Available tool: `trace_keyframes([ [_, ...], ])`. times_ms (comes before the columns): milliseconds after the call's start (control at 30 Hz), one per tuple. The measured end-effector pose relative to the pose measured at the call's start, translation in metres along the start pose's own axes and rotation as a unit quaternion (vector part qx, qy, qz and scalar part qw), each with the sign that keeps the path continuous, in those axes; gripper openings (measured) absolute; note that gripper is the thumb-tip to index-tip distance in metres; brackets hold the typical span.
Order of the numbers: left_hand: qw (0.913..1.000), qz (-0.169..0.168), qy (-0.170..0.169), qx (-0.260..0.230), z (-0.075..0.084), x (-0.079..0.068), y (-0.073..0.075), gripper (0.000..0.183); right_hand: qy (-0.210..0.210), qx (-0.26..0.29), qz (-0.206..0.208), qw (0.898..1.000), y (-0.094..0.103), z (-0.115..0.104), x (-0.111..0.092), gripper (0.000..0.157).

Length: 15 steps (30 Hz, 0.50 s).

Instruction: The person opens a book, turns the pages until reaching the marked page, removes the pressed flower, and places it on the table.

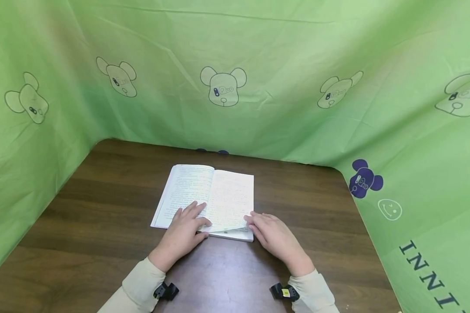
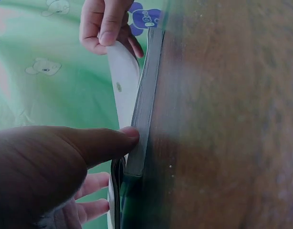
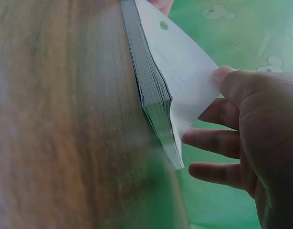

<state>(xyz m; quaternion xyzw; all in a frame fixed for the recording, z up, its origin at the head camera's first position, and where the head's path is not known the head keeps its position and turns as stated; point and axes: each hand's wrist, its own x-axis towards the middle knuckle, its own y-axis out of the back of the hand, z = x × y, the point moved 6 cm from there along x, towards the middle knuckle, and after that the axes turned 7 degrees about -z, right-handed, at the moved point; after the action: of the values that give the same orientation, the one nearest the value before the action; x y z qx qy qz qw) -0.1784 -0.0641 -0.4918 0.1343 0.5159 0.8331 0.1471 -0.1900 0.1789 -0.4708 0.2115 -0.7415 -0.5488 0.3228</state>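
Observation:
An open book (image 1: 192, 184) with printed text lies on the table, its thick block of pages (image 3: 151, 81) showing along the near and right edges. My left hand (image 1: 183, 234) rests on the lower part of the left page near the spine, fingers spread. Its thumb (image 2: 106, 143) lies against the book's bottom edge. At the right page's lower corner, my right hand (image 1: 276, 237) pinches a single page (image 3: 182, 67) between thumb and forefinger. That corner is raised and bent, with the page beneath showing under it. The other fingers of this hand extend beside the book.
The dark wooden table (image 1: 113, 187) extends around the book on all sides. A green curtain (image 1: 227, 126) with bear-head drawings hangs along its back and sides. Black devices are strapped at both wrists, over light sleeves (image 1: 142, 284).

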Motion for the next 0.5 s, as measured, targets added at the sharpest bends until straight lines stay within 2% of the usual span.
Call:
trace_keyframes([
  [300, 0.9999, 0.009, 0.004, -0.01, 0.0006, -0.0003, 0.0016, 0.017, 0.001, -0.005, 0.007, 1.0, 0.0003, 0.0005, -0.0013, 0.027],
  [500, 0.9998, 0.014, 0.005, -0.013, 0.0014, -0.0003, 0.0023, 0.013, 0.01, -0.004, 0.026, 1.0, 0.0026, 0.0003, -0.0011, 0.026],
])
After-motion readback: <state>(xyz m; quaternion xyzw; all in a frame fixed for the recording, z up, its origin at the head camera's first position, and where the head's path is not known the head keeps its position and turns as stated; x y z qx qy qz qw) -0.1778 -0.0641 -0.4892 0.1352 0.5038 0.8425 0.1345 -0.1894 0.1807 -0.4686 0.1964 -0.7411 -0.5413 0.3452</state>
